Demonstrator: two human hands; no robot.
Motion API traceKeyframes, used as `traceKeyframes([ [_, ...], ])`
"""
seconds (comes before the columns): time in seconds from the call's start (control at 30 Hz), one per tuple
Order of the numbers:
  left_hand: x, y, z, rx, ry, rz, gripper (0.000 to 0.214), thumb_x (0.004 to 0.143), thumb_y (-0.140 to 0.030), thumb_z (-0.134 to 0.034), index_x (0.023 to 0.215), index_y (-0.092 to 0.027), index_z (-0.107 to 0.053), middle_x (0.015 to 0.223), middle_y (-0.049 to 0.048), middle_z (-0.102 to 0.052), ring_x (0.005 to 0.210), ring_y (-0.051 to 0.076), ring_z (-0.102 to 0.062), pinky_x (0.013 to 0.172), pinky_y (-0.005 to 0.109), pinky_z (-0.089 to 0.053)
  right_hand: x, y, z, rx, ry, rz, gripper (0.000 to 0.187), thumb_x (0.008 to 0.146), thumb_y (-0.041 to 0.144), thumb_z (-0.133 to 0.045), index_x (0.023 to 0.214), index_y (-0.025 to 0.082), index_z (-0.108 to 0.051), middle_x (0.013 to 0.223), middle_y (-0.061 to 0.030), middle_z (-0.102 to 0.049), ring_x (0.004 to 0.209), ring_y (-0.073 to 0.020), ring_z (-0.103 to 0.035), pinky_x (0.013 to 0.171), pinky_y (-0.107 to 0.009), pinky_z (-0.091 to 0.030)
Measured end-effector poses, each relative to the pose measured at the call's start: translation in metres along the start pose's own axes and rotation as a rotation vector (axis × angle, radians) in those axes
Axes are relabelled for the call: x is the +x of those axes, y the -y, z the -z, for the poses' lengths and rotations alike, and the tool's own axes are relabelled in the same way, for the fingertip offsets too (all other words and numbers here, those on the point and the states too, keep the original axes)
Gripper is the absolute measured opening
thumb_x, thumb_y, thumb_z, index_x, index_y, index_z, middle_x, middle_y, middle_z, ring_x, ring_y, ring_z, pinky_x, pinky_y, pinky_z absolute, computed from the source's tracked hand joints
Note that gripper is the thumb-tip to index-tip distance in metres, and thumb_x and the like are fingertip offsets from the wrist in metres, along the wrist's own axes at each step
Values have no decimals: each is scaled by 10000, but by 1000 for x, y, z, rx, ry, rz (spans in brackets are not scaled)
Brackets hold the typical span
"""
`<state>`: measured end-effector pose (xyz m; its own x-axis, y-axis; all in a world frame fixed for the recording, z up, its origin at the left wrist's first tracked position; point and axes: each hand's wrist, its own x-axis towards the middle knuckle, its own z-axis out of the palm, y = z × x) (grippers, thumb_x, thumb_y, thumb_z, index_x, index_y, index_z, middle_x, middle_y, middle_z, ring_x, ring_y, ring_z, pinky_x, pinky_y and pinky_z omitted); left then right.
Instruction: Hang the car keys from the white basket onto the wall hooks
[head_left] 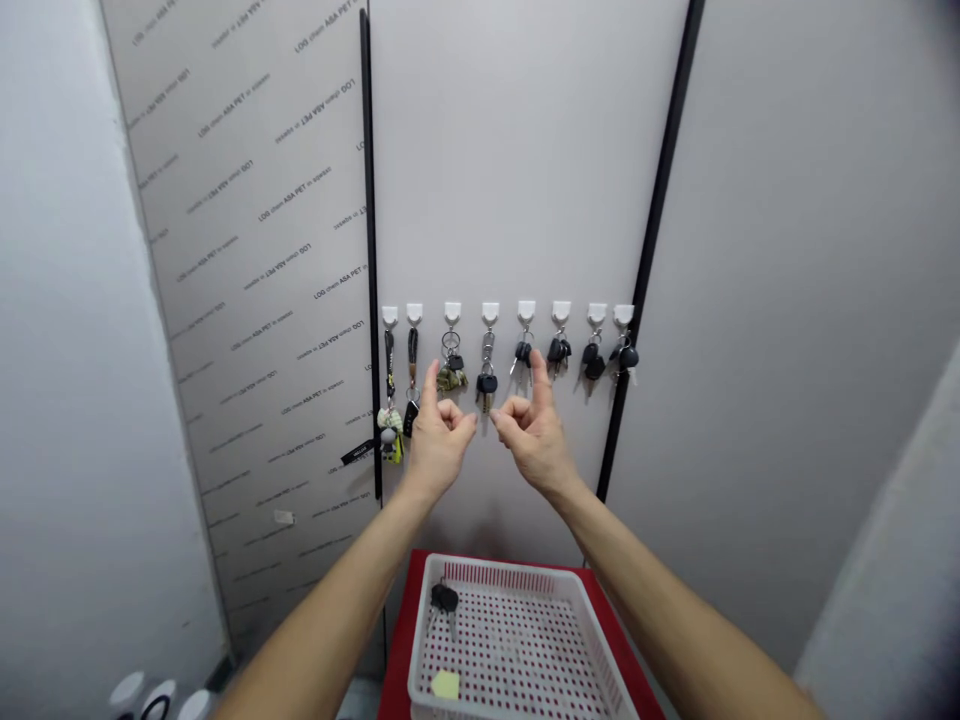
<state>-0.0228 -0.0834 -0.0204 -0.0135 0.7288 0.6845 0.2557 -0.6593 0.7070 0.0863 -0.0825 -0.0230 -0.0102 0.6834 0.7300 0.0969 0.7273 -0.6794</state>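
White hooks point(490, 313) make one row across the grey panel point(525, 180), and I see something hanging from each of them. Let me take the middle keys point(487, 384) as the centre of a clock. The left hand point(435, 450) is then at about eight o'clock, and the right hand point(541, 440) at about four. Both have the index finger raised, the thumb turned inward and the other fingers folded; I see nothing grasped in either. Whether the right fingertip touches the dark keys point(522, 352), at two o'clock, I cannot tell.

To hold such a gesture well, in my judgement, both hands should be level and calm, with fingertips clear of the keys, so that no ring is knocked.

The middle keys hang nearly straight: clip toward twelve, blades toward six, therefore a vertical long axis. The dark keys lean, blades between six and seven. At six o'clock is the basket point(504, 573), where a loose set point(444, 600) lies, blades spreading toward six and seven.
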Motion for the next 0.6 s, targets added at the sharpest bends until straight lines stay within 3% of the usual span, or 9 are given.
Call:
traceKeyframes([
  [0.1, 2, 23, 5, 59, -10, 55, 601, 624, -173, -445, 1155, -202, -166, 466, -89, -338, 429, 41, -340, 505, 156, -325, 1, -14, -6, -35, 52, -52, 675, 653, 185, -422, 1195, 221, -22, 469, 83, -342, 410, -63, -319, 431, -190, -319],
  [0.17, 11, 40, 13, 153, -83, 107, 543, 611, -175, -450, 1113, -195, -243, 528, -66, -407, 468, 51, -389, 527, 173, -344, 6, -26, -11, -108, 114, -130, 557, 644, 193, -419, 1159, 190, -206, 467, 77, -357, 408, -58, -335, 437, -192, -328],
  [0.23, 24, 55, 24, 320, -233, 153, 516, 589, -179, -468, 1073, -186, -288, 716, -5, -487, 608, 82, -458, 602, 205, -361, 16, -37, -17, -215, 134, -211, 429, 632, 206, -419, 1054, 141, -376, 517, 47, -427, 441, -63, -384, 473, -205, -354],
  [0.33, 45, 69, 35, 624, -390, 228, 551, 556, -232, -513, 1057, -177, -288, 1005, 90, -435, 895, 175, -424, 732, 280, -332, 38, -47, -29, -387, 51, -241, 393, 618, 207, -420, 997, 103, -434, 756, -41, -525, 595, -94, -470, 605, -236, -381],
  [0.4, 56, 74, 36, 743, -309, 341, 576, 543, -297, -527, 1052, -176, -285, 1002, 119, -454, 918, 223, -424, 724, 328, -334, 54, -49, -38, -517, -16, -194, 425, 613, 203, -422, 1024, 95, -412, 906, -88, -504, 742, -131, -477, 701, -256, -359],
  [0.5, 65, 79, 29, 775, -157, 526, 550, 548, -351, -513, 1025, -179, -299, 849, 116, -544, 791, 238, -504, 643, 346, -364, 75, -50, -51, -698, -76, -164, 488, 597, 214, -438, 1063, 87, -369, 971, -125, -476, 890, -189, -428, 768, -293, -316],
  [0.6, 68, 81, 22, 695, -211, 601, 425, 559, -294, -495, 943, -162, -369, 802, 126, -559, 757, 244, -518, 617, 350, -369, 86, -50, -58, -739, -76, -248, 448, 594, 230, -435, 1023, 107, -405, 889, -120, -520, 839, -209, -460, 716, -307, -338],
])
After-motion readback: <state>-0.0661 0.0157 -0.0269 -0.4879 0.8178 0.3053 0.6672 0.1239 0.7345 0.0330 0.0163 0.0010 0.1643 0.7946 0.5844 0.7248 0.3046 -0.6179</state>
